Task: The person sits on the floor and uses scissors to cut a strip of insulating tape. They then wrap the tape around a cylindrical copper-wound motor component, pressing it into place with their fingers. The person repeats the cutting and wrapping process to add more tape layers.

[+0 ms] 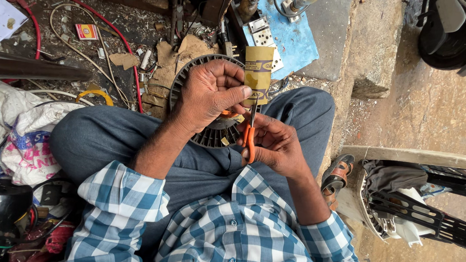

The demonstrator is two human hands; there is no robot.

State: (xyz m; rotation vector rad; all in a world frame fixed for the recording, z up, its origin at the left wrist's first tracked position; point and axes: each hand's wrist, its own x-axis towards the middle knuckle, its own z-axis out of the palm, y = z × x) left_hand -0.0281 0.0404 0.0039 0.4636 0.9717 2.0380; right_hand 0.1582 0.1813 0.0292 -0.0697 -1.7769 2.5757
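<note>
We pinch the tan paper strip [258, 74] in our left hand [209, 96], its fingers closed on the strip. Our right hand [275, 143] grips the orange scissors [250, 137], blades meeting the strip's lower edge just below those fingers. We judge the cut underway; next calls for a steady squeeze.

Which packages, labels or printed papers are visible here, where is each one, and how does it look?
Printed strip: held up by the left hand, over the lap; tan rectangle with dark print, scissors in the right hand at its lower edge.
Small box: on the floor, upper left; flat, red with a yellow middle.
Sack: far left beside the knee; white with pink and blue print.
White sheet: top left corner; dotted.
</note>
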